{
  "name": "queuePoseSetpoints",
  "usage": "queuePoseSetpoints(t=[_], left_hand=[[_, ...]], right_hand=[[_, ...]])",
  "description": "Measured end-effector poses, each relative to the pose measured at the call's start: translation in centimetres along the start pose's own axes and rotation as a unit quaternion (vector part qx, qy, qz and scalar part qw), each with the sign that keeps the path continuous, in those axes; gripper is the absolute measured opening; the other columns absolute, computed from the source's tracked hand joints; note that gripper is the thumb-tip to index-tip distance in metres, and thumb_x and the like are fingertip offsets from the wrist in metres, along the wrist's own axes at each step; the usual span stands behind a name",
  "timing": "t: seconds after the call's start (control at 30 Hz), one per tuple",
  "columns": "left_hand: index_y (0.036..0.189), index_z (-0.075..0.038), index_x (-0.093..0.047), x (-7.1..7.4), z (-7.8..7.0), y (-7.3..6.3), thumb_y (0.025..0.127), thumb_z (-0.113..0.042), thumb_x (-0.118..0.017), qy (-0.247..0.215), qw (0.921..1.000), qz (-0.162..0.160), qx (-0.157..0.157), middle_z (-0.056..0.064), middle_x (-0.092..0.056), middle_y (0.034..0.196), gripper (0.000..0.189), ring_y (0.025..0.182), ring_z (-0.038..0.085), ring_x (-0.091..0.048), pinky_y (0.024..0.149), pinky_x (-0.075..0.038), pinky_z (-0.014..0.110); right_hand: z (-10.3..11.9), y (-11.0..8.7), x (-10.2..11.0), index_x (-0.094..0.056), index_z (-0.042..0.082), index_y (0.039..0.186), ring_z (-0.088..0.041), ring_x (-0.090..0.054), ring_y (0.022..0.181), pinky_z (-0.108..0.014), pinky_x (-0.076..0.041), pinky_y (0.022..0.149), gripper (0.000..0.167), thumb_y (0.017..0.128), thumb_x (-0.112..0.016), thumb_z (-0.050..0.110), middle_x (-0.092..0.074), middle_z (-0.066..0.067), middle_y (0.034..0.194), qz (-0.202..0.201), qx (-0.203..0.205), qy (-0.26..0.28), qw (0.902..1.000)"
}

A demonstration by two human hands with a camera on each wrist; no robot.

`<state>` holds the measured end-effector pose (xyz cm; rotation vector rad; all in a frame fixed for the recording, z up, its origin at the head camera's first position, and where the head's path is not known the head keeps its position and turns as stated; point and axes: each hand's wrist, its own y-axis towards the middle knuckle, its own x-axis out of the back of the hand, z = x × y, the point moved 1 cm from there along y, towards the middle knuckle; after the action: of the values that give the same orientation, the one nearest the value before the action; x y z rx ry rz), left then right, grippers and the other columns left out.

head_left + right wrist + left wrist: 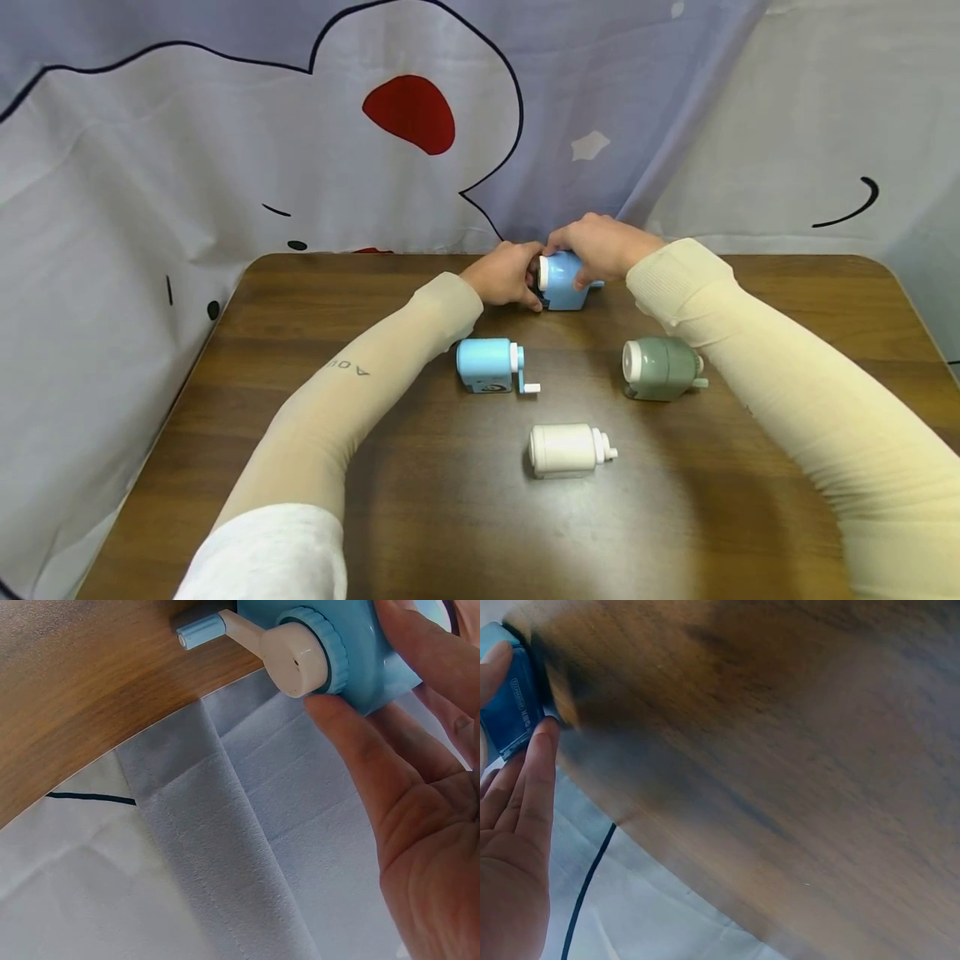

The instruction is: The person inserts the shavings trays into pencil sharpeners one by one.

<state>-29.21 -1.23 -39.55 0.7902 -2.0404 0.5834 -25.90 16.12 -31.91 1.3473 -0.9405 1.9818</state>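
At the back edge of the table, both hands are at a blue hand-crank pencil sharpener point(567, 282) with a white front ring. My right hand point(603, 246) grips its body from above, thumb on the near side. My left hand point(504, 273) holds the front end, thumb and fingers spread around it. In the left wrist view the left hand point(517, 855) has its thumb and fingertips on the blue sharpener point(514, 705). The right wrist view shows the right hand point(427, 802) around the sharpener point(367, 652), near the crank point(244, 634).
Nearer on the wooden table point(420, 517) lie a light blue crank sharpener point(483, 362), a green one point(663, 369) beneath the right forearm's side, and a cream one point(564, 450). A printed cloth point(300, 150) hangs behind the table's back edge.
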Motion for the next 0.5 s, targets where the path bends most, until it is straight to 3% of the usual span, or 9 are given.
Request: queuePoseSetpoints(t=[0.5], left_hand=[[0.117, -0.007, -0.053, 0.26, -0.73, 0.44, 0.071, -0.023, -0.094, 0.018, 0.9996, 0.016, 0.013, 0.003, -0.065, 0.093, 0.063, 0.079, 0.016, -0.063, 0.071, -0.051, 0.028]], right_hand=[[-0.02, -0.12, -0.16, -0.064, 0.006, 0.130, -0.039, -0.058, 0.112, -0.051, -0.047, 0.096, 0.058, 0.076, -0.086, 0.003, -0.068, -0.014, 0.121, -0.001, -0.001, 0.006, 1.0000]])
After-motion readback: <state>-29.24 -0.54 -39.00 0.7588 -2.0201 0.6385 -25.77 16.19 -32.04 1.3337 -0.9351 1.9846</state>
